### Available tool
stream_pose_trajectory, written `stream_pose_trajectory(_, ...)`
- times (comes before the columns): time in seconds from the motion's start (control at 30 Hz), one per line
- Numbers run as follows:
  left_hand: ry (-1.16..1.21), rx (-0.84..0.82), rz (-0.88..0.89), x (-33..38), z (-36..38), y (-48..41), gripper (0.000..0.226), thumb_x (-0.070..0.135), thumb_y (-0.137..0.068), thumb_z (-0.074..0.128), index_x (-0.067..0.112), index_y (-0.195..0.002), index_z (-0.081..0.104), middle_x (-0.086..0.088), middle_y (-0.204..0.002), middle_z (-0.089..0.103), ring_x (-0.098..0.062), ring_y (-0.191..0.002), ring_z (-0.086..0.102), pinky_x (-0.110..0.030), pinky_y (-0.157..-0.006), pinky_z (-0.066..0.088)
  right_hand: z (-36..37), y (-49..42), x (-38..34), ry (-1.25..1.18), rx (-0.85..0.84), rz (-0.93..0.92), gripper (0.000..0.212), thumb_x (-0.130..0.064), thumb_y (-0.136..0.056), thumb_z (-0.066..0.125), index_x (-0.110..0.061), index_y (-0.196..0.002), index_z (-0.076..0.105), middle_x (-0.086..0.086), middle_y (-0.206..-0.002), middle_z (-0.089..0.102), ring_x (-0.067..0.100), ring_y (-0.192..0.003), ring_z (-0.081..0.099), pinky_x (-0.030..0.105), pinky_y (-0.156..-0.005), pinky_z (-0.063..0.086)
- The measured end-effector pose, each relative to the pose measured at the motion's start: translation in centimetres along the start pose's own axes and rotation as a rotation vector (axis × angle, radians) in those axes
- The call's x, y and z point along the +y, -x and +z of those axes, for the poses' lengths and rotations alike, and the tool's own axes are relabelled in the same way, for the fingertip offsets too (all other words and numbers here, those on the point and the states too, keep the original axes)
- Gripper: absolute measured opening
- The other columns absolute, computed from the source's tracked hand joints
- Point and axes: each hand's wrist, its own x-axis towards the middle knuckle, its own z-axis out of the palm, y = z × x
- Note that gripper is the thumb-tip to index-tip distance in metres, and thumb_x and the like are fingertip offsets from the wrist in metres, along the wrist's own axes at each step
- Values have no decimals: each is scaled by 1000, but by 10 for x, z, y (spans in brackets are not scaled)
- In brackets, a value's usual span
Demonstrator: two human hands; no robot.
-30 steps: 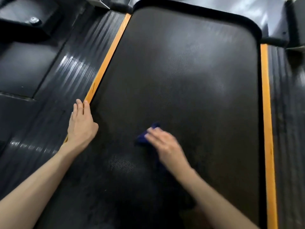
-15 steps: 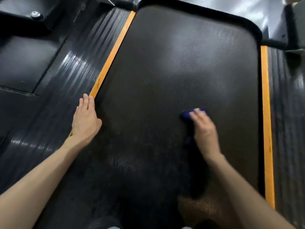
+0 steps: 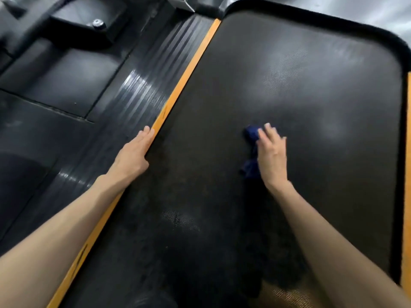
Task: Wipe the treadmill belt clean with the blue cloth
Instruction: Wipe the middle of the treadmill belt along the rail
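The dark textured treadmill belt (image 3: 311,96) fills most of the view. My right hand (image 3: 271,152) presses the bunched blue cloth (image 3: 251,134) flat onto the middle of the belt, fingers straight over it; part of the cloth shows to the left of the palm and below it. My left hand (image 3: 135,152) rests flat with straight fingers on the orange strip (image 3: 178,94) along the belt's left edge.
A ribbed black side rail (image 3: 133,96) runs left of the orange strip. A second orange strip (image 3: 408,152) borders the belt on the right. The belt's far end curves under a black motor cover (image 3: 322,14). Dark floor and a machine base lie at the left.
My right hand has slid the cloth from the left part of the belt to the right and a little farther away. The view has shifted right. My left hand stays on the orange strip.
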Motion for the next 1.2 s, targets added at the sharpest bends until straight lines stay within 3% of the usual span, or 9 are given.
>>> stream_pose_trajectory(0.1, 27, -26, -9, 1, 1, -2, 89, -19, -75, 48, 14, -150, 14, -3, -158, 7, -19, -145, 11, -30, -113, 19, 19, 8, -60, -84, -13, 152, 44, -7, -85, 58, 2, -127, 55, 21, -140, 46, 37, -128, 44, 47, -109, 30)
stream_pose_trajectory(0.23, 56, 8, 7, -6, 5, 0, 98, -21, -69, 54, 11, -150, 9, -3, -158, 1, -22, -144, 14, -28, -110, 24, 34, 87, -109, -148, -382, -747, 43, -11, -85, 59, -7, -128, 57, 10, -140, 50, 25, -127, 49, 38, -109, 32)
stream_pose_trajectory(0.3, 48, 29, -18, -6, 5, 0, 96, -20, -71, 56, 9, -150, 11, -3, -158, 2, -23, -144, 15, -30, -110, 26, 35, 53, -86, -166, -411, -926, 38, -15, -94, 41, -7, -126, 60, 11, -136, 53, 26, -125, 51, 40, -108, 32)
stream_pose_trajectory(0.5, -60, 77, -69, -4, 4, 4, 86, -10, -77, 60, 15, -149, 19, 0, -157, 15, -22, -144, 16, -36, -110, 29, 43, -66, -66, -61, -103, -58, 42, 6, -83, 48, 2, -123, 57, 20, -137, 49, 37, -125, 48, 44, -106, 33)
stream_pose_trajectory(0.6, 29, 74, -75, -11, 1, 2, 81, -10, -80, 55, 19, -149, 23, 6, -156, 17, -17, -143, 20, -35, -109, 31, 55, 0, -124, -205, -174, -443, 35, -6, -78, 51, 0, -110, 66, 20, -121, 62, 36, -105, 62, 41, -90, 48)
stream_pose_trajectory(0.73, 51, 60, -71, -15, 2, 2, 76, -7, -84, 51, 22, -149, 23, 10, -155, 16, -11, -143, 17, -29, -110, 27, 65, 7, -120, -254, -394, -990, 32, -18, -91, 48, -11, -115, 68, 6, -128, 61, 21, -118, 58, 33, -103, 37)
stream_pose_trajectory(0.93, -9, -20, -30, -15, -4, -3, 75, -4, -89, 51, 17, -150, 14, 3, -157, 9, -18, -144, 12, -27, -114, 16, 92, -69, -143, -53, -154, -184, 37, -5, -90, 46, -7, -124, 60, 11, -136, 53, 27, -126, 48, 37, -106, 36)
stream_pose_trajectory(1.1, -7, -18, -14, -17, -8, -3, 72, -4, -90, 47, 17, -150, 13, 3, -157, 9, -18, -144, 13, -20, -111, 10, 73, -1, -147, -294, -441, -913, 36, -14, -89, 43, -7, -114, 67, 11, -125, 62, 27, -115, 58, 32, -99, 36)
stream_pose_trajectory(1.2, 11, -35, -30, -15, -10, -4, 72, -5, -91, 47, 19, -150, 13, 5, -157, 9, -18, -144, 13, -23, -112, 13, 75, -73, -123, -250, -303, -808, 31, -14, -87, 47, 0, -104, 69, 20, -115, 65, 33, -107, 62, 33, -97, 38)
